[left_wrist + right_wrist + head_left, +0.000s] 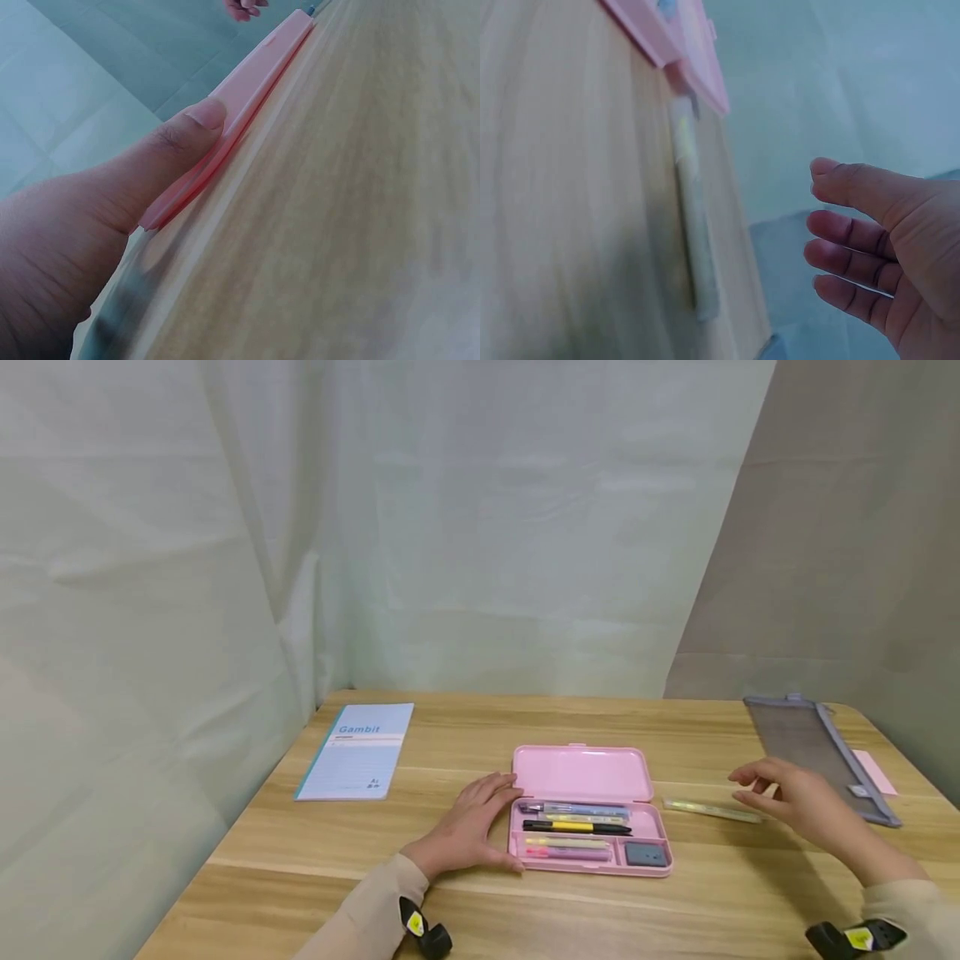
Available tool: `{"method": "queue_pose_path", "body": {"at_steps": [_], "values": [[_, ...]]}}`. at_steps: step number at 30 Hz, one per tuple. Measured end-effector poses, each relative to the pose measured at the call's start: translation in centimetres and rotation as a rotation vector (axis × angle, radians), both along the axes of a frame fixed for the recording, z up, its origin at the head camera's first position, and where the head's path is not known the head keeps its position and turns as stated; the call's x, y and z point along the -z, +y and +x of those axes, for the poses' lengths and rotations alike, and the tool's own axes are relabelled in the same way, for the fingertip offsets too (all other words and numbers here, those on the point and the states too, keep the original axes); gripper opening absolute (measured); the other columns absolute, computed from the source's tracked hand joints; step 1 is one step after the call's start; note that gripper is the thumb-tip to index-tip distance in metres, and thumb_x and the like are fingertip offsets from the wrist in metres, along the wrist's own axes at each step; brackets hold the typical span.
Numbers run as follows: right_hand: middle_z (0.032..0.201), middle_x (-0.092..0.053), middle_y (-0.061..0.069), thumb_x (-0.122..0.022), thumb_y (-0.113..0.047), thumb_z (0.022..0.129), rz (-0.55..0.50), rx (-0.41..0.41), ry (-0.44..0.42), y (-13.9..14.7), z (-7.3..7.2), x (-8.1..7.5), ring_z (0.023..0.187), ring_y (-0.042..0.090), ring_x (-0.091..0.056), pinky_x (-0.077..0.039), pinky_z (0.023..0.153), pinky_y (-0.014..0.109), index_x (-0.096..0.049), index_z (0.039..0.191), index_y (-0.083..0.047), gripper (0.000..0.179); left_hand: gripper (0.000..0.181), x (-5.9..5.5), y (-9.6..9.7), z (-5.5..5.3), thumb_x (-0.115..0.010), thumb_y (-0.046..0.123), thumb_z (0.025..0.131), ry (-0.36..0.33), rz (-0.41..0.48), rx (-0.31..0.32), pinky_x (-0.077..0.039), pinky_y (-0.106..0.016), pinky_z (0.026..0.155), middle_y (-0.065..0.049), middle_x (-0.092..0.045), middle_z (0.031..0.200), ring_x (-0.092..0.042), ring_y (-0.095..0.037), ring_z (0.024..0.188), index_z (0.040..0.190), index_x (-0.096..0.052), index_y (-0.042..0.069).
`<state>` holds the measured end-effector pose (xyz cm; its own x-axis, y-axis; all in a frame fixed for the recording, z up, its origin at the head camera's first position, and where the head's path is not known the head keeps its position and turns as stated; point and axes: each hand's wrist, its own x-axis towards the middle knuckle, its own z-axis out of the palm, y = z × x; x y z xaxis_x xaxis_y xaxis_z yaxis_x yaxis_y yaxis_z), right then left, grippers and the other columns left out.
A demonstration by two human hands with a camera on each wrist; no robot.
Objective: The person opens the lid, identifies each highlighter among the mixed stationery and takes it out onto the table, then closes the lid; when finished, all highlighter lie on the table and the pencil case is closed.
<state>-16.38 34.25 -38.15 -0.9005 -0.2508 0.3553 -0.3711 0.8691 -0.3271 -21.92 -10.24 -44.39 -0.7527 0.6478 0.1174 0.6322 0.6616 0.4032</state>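
A wood-grained table (465, 735) has pale, wrinkled cloth (525, 527) hanging behind it like a wall. More light drapery (135, 652), loosely creased, hangs left of the table. Behind the table's right part, a darker grey-brown area (810, 543) begins at a straight, slanting edge. Soft light reaches the tabletop.

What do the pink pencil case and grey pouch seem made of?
The pencil case looks like hard plastic with a smooth, faintly glossy finish: moulded edges and soft highlights. The pouch is probably matt mesh or film, as the table seems to show through.
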Motion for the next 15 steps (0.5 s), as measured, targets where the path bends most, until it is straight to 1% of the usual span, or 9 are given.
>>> {"method": "queue_pose_path", "body": {"at_steps": [4,8,12,15], "values": [[0.089,-0.065,-0.005,-0.074,-0.016,0.083,0.035,-0.015,-0.007,-1.2,-0.2,-1.0,0.073,-0.011,-0.046,-0.045,0.055,0.020,-0.070,0.098,-0.011,0.016,0.099,0.0,0.0,0.0,-0.077,0.066,0.064,0.006,0.010,0.005,-0.020,-0.051,0.121,0.001,-0.027,0.158,-0.022,-0.028,0.147,0.145,-0.040,0.021],[0.091,-0.066,-0.003,-0.074,-0.016,0.082,0.056,-0.045,0.006,-2.4,-0.5,-1.6,0.075,-0.008,-0.049,-0.046,0.056,0.020,-0.070,0.098,-0.012,0.017,0.099,0.2,0.0,0.0,-0.077,0.066,0.063,0.022,0.020,0.013,-0.021,-0.053,0.120,-0.001,-0.029,0.157,-0.023,-0.029,0.147,0.144,-0.041,0.020],[0.090,-0.066,-0.003,-0.074,-0.017,0.083,0.058,-0.090,-0.012,-3.8,-0.8,-1.8,0.076,-0.004,-0.051,-0.047,0.058,0.021,-0.070,0.097,-0.011,0.016,0.100,0.3,-0.1,-0.1,-0.078,0.066,0.063,0.030,0.015,0.012,-0.021,-0.053,0.120,0.000,-0.028,0.157,-0.023,-0.029,0.147,0.144,-0.042,0.020],[0.088,-0.065,-0.004,-0.073,-0.018,0.084,0.060,-0.120,-0.019,-4.9,-1.0,-1.7,0.075,-0.001,-0.052,-0.048,0.058,0.021,-0.070,0.096,-0.011,0.015,0.099,0.3,-0.1,-0.1,-0.077,0.066,0.063,0.019,0.007,0.008,-0.020,-0.052,0.121,0.001,-0.027,0.158,-0.022,-0.027,0.147,0.144,-0.041,0.021]]}}
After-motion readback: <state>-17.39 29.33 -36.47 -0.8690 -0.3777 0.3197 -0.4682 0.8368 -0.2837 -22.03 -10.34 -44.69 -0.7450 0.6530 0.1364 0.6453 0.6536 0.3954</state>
